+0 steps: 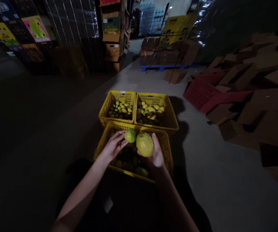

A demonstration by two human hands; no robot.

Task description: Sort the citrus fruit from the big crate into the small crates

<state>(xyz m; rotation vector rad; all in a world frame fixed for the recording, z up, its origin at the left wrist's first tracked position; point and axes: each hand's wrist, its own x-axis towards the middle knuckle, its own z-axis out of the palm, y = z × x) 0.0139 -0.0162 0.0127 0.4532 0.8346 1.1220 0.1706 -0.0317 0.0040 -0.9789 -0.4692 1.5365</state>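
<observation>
My left hand (114, 145) pinches a small, round, green-yellow lemon (130, 135) at its fingertips. Wrapped around the underside and right of a larger yellow lemon (145, 144) is my right hand (157, 154), its thumb up along the side. The two fruits are side by side, above the near yellow crate (132, 175). More fruit lies in that crate, mostly in shadow and partly hidden by my hands; one greenish lemon (141, 171) shows near its front wall.
Behind stand a left yellow crate (101, 116) of small green and yellow fruit and a right yellow crate (174, 120) of yellower ones. A red basket (199, 93) sits among piled cardboard boxes (264, 119) at right. Farther back, a blue pallet (162, 68) bears boxes.
</observation>
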